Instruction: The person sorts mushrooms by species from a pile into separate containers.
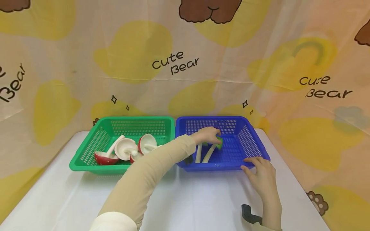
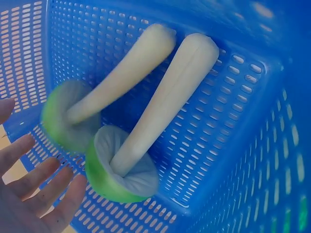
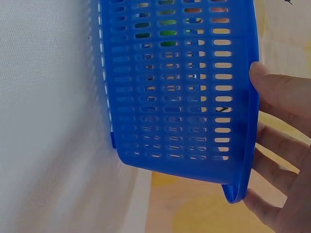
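Note:
Two toy mushrooms with green caps and pale stems lie in the blue basket (image 1: pixel 231 150). The nearer green mushroom (image 2: pixel 165 104) and the other green mushroom (image 2: pixel 121 73) lie side by side, caps toward my left hand. My left hand (image 1: pixel 208 134) reaches over the basket; its fingers are spread beside the caps in the left wrist view and hold nothing. At the basket's front right corner, my right hand (image 1: pixel 262 175) holds the rim (image 3: pixel 253 116) between thumb and fingers.
A green basket (image 1: pixel 86 160) adjoins the blue one on the left, with several red-capped toy mushrooms (image 1: pixel 125 149) inside. My left sleeve (image 1: pixel 150 173) crosses in front of it and hides part. Both baskets stand on a white table (image 1: pixel 202 199) before a patterned cloth (image 1: pixel 185 93).

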A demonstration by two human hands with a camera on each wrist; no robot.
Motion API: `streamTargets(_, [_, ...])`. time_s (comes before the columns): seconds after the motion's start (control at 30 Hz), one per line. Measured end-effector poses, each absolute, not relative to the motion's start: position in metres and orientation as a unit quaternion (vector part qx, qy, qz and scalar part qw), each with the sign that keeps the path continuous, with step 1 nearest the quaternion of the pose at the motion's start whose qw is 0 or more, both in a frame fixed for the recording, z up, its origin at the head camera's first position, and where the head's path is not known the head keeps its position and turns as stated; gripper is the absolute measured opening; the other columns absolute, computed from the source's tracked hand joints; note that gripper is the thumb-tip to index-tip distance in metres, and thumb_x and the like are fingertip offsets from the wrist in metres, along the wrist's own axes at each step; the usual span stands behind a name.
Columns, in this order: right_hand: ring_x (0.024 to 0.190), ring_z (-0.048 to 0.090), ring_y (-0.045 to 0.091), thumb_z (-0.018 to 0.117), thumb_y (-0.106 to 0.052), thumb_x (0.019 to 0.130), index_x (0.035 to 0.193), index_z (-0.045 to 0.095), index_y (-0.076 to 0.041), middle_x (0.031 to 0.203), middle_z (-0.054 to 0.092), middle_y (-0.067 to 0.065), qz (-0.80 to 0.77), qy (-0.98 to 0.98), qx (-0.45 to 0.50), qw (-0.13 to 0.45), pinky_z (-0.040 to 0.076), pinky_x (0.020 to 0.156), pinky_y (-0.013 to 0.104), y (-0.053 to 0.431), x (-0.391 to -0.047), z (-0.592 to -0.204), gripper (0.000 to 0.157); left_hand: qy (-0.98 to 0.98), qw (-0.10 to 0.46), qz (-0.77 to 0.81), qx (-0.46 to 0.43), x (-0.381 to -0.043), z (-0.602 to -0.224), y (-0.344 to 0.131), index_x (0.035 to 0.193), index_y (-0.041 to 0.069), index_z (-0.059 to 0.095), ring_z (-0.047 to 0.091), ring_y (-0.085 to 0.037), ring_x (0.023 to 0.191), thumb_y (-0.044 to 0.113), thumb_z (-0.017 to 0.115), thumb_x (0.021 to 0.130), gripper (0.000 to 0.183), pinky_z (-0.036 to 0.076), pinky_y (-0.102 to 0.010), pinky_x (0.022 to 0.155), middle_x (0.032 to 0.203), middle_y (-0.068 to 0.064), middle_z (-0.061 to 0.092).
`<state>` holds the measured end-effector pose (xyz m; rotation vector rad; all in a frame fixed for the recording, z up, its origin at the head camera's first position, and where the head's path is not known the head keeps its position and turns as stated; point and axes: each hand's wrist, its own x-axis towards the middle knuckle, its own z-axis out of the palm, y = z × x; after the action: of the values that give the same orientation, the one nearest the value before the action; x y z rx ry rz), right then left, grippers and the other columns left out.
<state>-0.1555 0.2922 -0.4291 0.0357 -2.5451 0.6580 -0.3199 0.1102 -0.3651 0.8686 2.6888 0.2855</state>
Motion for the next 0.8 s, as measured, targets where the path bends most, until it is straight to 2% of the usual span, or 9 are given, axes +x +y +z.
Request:
streamTargets(0.1, [0.103,0.054,0.041,0.076,-0.014,0.079,0.100,0.071,-0.006,0.104,0.067,0.018,0.244,-0.935,0.017,0.255,0.036,0.087,0.058,0.292,-0.157,-0.430,0.024,0.937,0.156,0.099,0.296,-0.319,-0.363,0.107,0.136,0.016,0.053,0.052,-0.021,0.128,0.037,0.056,0.094,0.048,0.047,-0.035,0.103,0.140,-0.003,0.054])
streamTargets(0.27, [0.104,0.053,0.041,0.076,-0.014,0.079,0.101,0.070,-0.005,0.105,0.066,0.019,0.244,-0.936,0.018,0.254,0.035,0.088,0.058,0.293,-0.159,-0.430,0.024,0.926,0.174,0.160,0.295,-0.320,-0.356,0.092,0.134,0.013,0.055,0.052,-0.023,0.129,0.036,0.057,0.094,0.046,0.046,-0.038,0.105,0.139,-0.004,0.055])
streamTargets(0.37, [0.104,0.053,0.042,0.075,-0.014,0.080,0.101,0.070,-0.005,0.105,0.066,0.019,0.245,-0.937,0.017,0.249,0.035,0.087,0.059,0.292,-0.160,-0.430,0.024,0.919,0.174,0.195,0.294,-0.323,-0.353,0.080,0.131,0.013,0.057,0.051,-0.024,0.129,0.037,0.056,0.095,0.044,0.045,-0.039,0.106,0.138,-0.005,0.056])
streamTargets(0.57, [0.103,0.053,0.043,0.074,-0.016,0.081,0.102,0.070,-0.005,0.106,0.066,0.021,0.243,-0.938,0.022,0.247,0.037,0.085,0.059,0.295,-0.163,-0.430,0.024,0.923,0.139,0.210,0.290,-0.326,-0.349,0.062,0.128,0.013,0.060,0.055,-0.024,0.125,0.038,0.056,0.095,0.042,0.046,-0.040,0.104,0.133,-0.006,0.060])
streamTargets(0.8, [0.104,0.055,0.047,0.069,-0.021,0.087,0.106,0.069,-0.005,0.109,0.066,0.023,0.246,-0.936,0.015,0.251,0.038,0.085,0.061,0.294,-0.157,-0.431,0.025,0.919,0.130,0.222,0.299,-0.303,-0.349,0.048,0.128,0.013,0.061,0.055,-0.025,0.125,0.036,0.058,0.095,0.041,0.048,-0.043,0.102,0.131,-0.009,0.061])
